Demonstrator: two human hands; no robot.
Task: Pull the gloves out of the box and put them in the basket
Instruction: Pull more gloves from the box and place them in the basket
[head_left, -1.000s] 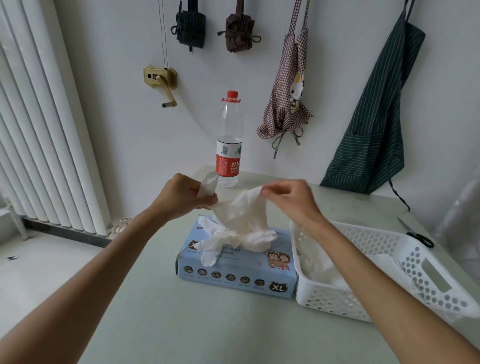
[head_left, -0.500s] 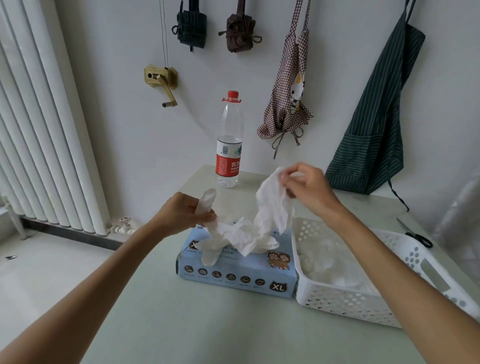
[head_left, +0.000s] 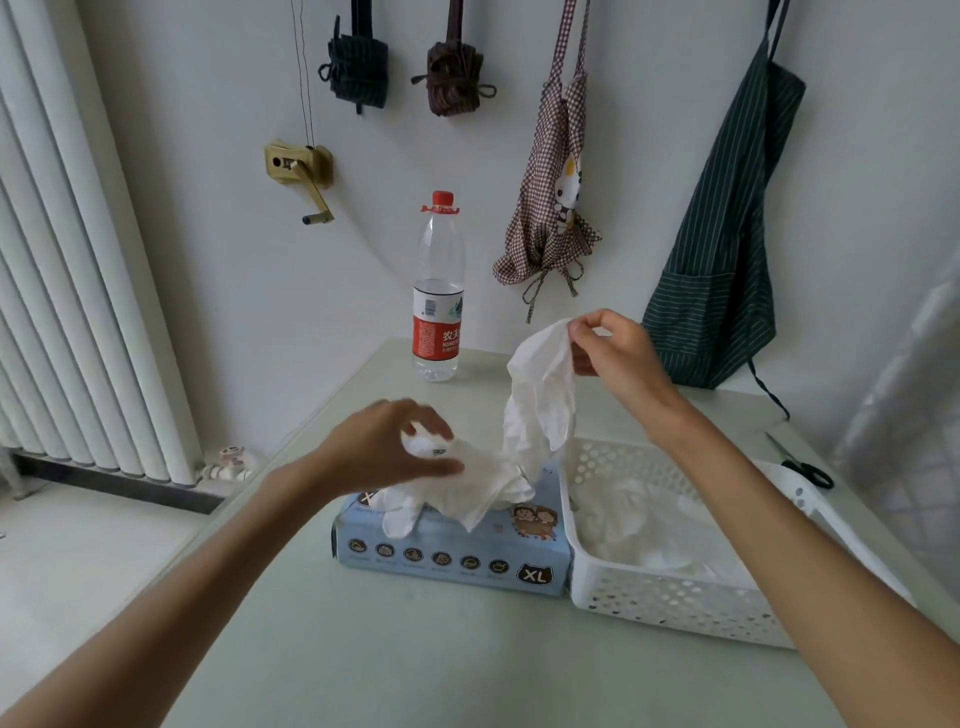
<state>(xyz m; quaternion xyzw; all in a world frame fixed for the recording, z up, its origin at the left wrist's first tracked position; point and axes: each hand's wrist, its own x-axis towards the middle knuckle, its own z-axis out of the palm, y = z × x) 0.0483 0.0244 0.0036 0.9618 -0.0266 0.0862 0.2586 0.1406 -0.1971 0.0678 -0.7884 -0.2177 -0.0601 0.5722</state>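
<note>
We are holding a white disposable glove (head_left: 543, 395) up by its cuff, pinching it between thumb and fingertips of our right hand (head_left: 615, 353); the glove is hanging down, its lower end trailing to the top of the glove box (head_left: 452, 545) beside the near left corner of the basket (head_left: 670, 603). Our left hand (head_left: 387, 449) is hovering over the box with fingers loosely curled, thumb and fingertips touching the crumpled white gloves (head_left: 467, 488) that are spilling out of the box's top opening; whether it is actually gripping them we cannot tell, as that hand is blurred. The light blue box, marked XL on its front, is lying flat on the pale green worktop (head_left: 415, 649), touching the left wall of the white perforated basket. More white gloves (head_left: 639, 525) are lying inside the basket. Behind the box a clear water bottle (head_left: 439, 291) with a red cap is standing upright near the wall. Black-handled scissors (head_left: 802, 465) are lying on the worktop beyond the basket, at the right edge.
</note>
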